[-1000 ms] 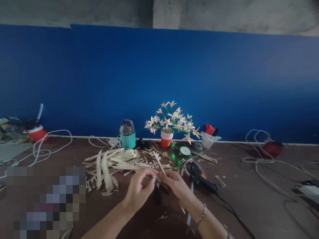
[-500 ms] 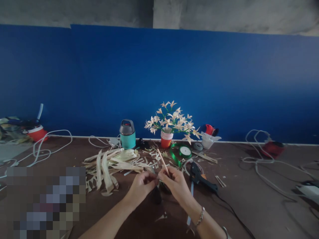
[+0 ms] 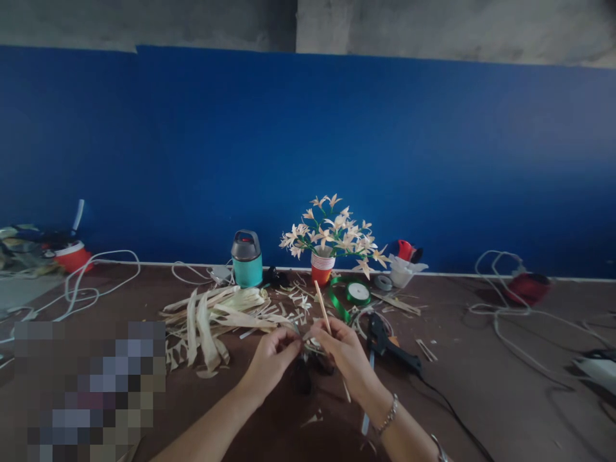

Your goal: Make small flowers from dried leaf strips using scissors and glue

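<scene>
My right hand (image 3: 347, 351) is closed around a thin wooden stick (image 3: 321, 304), which leans up to the left; its lower end shows below the palm. My left hand (image 3: 275, 357) is pinched shut a little to the left, at about the same height. Whatever lies between its fingertips is too small to make out. Behind the left hand spreads a heap of pale dried husk strips (image 3: 206, 327), with small cut pieces around it. A black glue gun (image 3: 392, 346) rests just right of my right hand.
Farther back stand a teal lidded container (image 3: 248, 269), a red-and-white cup (image 3: 321, 273) of pale artificial flowers (image 3: 339, 231), a green ribbon spool (image 3: 357, 293) and a white cup (image 3: 402, 273). White cables (image 3: 498, 321) trail at the right. A blue panel (image 3: 308, 147) rises behind the table.
My hands have drawn slightly apart. The stick has shifted a little to the right in my right hand, and its lower end now shows beneath the palm.
</scene>
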{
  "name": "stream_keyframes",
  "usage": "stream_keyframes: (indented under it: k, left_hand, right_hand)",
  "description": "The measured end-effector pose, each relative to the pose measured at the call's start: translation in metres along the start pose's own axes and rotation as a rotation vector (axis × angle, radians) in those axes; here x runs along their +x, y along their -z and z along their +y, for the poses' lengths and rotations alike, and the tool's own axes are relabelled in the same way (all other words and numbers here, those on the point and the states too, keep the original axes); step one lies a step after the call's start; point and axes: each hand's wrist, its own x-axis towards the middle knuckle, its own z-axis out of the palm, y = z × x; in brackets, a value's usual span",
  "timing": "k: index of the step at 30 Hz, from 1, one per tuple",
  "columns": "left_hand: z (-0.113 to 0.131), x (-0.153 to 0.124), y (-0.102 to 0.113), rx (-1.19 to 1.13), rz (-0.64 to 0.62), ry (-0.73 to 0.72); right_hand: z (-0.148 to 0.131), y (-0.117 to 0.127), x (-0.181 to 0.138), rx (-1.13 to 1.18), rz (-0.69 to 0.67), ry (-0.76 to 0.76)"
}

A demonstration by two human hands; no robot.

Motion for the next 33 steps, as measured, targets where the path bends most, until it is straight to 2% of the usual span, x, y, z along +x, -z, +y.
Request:
stream_keyframes:
  k: [3, 7, 10, 12, 18, 23, 26, 30, 33]
  left_hand:
    - [0.003, 0.000, 0.002, -0.031, 0.039, -0.007]
    - [0.006, 0.001, 0.006, -0.063, 0.085, 0.005]
    - [0.005, 0.002, 0.008, -0.091, 0.057, 0.020]
    - [0.004, 0.002, 0.008, -0.098, 0.053, 0.023]
    - [0.006, 0.003, 0.010, -0.066, 0.020, -0.001]
    - [0.007, 0.003, 0.012, 0.117, -0.041, -0.131]
    - [0.004, 0.002, 0.012, 0.191, 0.007, -0.211]
    - [-0.001, 0.001, 0.008, 0.221, 0.137, -0.238]
    - [-0.004, 0.002, 0.006, 0.232, 0.194, -0.226]
  right_hand:
    - [-0.004, 0.002, -0.002, -0.014, -0.053, 0.020]
    - [-0.006, 0.007, -0.004, -0.046, -0.264, -0.046]
    - [-0.003, 0.010, -0.004, -0.094, -0.378, -0.084]
    - [0.000, 0.010, -0.003, -0.066, -0.403, -0.116]
    - [0.002, 0.011, -0.002, 0.145, -0.445, -0.351]
    - [0.001, 0.013, -0.002, 0.161, -0.472, -0.398]
    - [0.002, 0.007, -0.001, 0.051, -0.407, -0.257]
    - [0.007, -0.005, -0.002, -0.220, -0.307, 0.207]
    - [0.010, -0.008, -0.005, -0.455, -0.250, 0.405]
